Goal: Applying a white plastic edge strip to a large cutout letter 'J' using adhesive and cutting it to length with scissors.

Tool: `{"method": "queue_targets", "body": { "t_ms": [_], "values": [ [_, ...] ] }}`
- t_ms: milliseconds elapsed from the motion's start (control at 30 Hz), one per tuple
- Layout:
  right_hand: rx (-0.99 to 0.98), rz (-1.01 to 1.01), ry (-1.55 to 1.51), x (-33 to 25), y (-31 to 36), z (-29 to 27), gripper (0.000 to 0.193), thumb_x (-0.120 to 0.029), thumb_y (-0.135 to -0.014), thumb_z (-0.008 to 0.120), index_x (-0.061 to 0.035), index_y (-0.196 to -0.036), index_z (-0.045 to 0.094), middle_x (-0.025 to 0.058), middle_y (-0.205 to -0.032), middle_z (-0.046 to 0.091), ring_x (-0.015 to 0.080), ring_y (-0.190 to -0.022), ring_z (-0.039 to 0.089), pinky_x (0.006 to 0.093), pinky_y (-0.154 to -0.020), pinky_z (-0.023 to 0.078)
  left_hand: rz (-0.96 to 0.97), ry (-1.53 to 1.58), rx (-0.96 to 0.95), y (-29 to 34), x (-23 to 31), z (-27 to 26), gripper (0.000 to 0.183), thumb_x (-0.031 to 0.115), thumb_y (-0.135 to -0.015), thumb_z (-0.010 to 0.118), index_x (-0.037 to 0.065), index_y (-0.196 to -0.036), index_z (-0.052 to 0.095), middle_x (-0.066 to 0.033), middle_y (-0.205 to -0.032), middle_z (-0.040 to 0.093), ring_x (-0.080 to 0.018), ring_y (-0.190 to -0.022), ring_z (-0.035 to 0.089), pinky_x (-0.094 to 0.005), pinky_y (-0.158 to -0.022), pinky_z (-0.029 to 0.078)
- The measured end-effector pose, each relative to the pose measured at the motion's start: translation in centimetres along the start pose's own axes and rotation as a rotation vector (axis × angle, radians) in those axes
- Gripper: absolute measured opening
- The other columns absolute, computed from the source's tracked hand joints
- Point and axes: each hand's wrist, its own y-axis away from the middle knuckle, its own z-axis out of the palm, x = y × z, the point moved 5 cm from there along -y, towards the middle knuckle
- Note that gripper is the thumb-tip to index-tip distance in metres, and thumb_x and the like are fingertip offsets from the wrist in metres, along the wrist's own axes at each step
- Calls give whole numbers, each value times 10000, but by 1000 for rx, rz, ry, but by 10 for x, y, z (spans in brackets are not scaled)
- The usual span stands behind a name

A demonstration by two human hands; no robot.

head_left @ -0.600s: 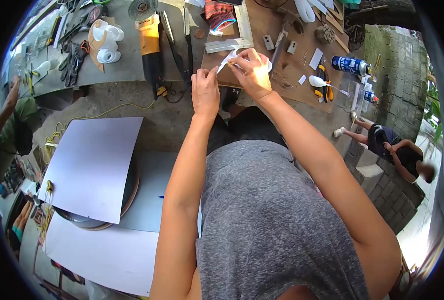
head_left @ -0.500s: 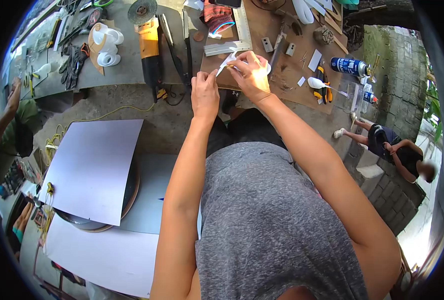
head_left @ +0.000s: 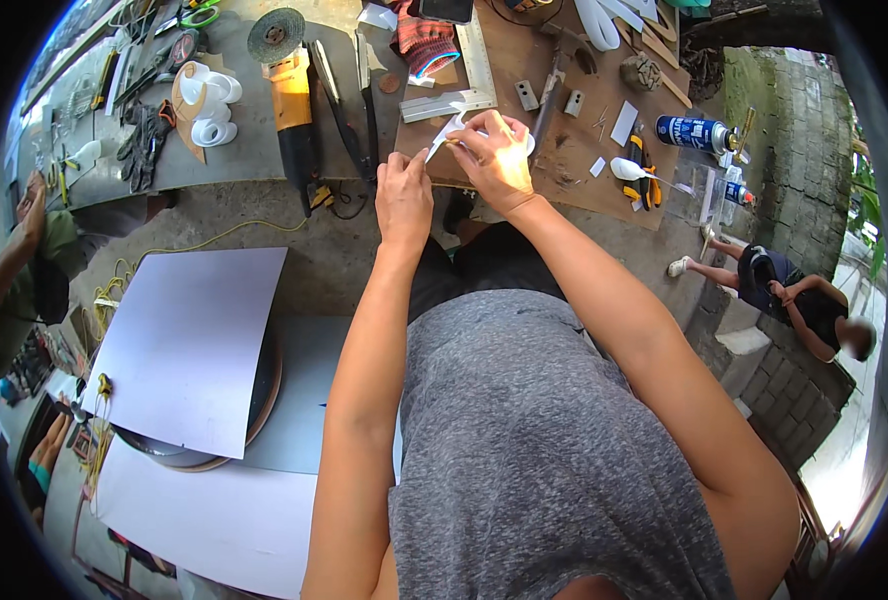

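Note:
Above the near edge of the workbench, I pinch the lower end of a thin white piece with a forked top in my left hand. My right hand is closed on the same piece from the other side, thumb and fingertips together. Part of a white rounded shape shows behind the right fingers; whether it belongs to the piece I cannot tell. Just beyond the hands lies a metal square ruler, with a red knitted glove beside it.
An angle grinder and dark long-handled tools lie left of my hands. Farther left are white pipe fittings and dark gloves. To the right are orange-handled pliers, a glue bottle and a blue can. Other people stand at both sides.
The view has shifted slightly. My right fingers have moved a little along the white piece, while both hands keep their hold on it.

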Motion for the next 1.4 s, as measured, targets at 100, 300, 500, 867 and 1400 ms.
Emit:
{"method": "queue_targets", "body": {
  "t_ms": [100, 300, 500, 867, 1400],
  "values": [
    [16, -2, 9, -2, -1, -2, 188, -153, -760, 792, -168, -936, 728, 14, -963, 605, 204, -942, 598, 449, -941, 369, -5, -11, 2, 0, -2, 1, 277, 57, -897, 631, 99, -1152, 728, -99, -987, 625, -307, -915, 598, -407, -842, 514],
    [23, -4, 18, -3, 0, -2, 193, -157, -764, 790, -171, -945, 726, 9, -946, 610, 203, -924, 605, 459, -941, 371, -2, 1, -8, -1, -2, 0, 286, 55, -887, 632, 98, -1154, 727, -99, -989, 626, -301, -924, 599, -402, -847, 515],
    [29, -18, 38, -3, -1, -2, 194, -156, -762, 792, -179, -943, 726, 7, -935, 614, 202, -913, 606, 458, -934, 372, 4, -16, -10, -1, -2, 0, 296, 49, -872, 639, 94, -1151, 726, -99, -985, 625, -300, -914, 594, -402, -845, 515],
    [-8, 17, 51, -1, 1, 0, 164, -181, -790, 776, -189, -951, 747, 16, -979, 615, 213, -964, 596, 415, -947, 350, 3, -7, -10, -2, -2, 0, 296, 45, -873, 632, 95, -1148, 729, -103, -970, 622, -297, -907, 591, -399, -843, 514],
    [25, 3, -18, 0, 3, -5, 184, -149, -747, 795, -167, -917, 725, 6, -974, 609, 214, -980, 589, 438, -935, 376, -8, -7, -21, -3, -1, -1, 301, 42, -876, 628, 90, -1156, 729, -110, -978, 630, -304, -918, 603, -404, -853, 511]
  ]
}}
